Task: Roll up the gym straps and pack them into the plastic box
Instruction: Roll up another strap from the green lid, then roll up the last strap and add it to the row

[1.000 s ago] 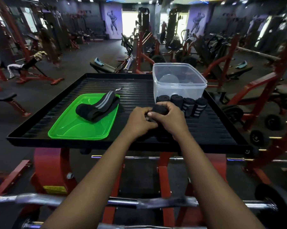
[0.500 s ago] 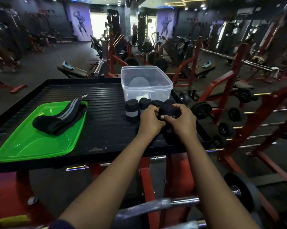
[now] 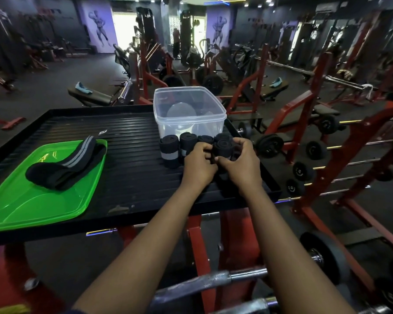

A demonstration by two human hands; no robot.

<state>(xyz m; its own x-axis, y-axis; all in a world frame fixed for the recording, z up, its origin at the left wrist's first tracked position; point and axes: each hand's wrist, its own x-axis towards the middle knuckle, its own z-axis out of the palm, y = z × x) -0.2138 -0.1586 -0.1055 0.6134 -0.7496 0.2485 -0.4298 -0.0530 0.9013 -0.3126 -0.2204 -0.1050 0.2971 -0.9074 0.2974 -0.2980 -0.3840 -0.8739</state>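
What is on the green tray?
One loosely folded black strap with grey stripes lies on the green tray. Whatever is under the strap is covered.

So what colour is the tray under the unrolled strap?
Bright green; the flat plastic tray shows best in the head view.

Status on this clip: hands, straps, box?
Left hand, right hand grip one rolled strap. Other rolls stand before the box. Loose strap on green tray. Box open, nothing blocking.
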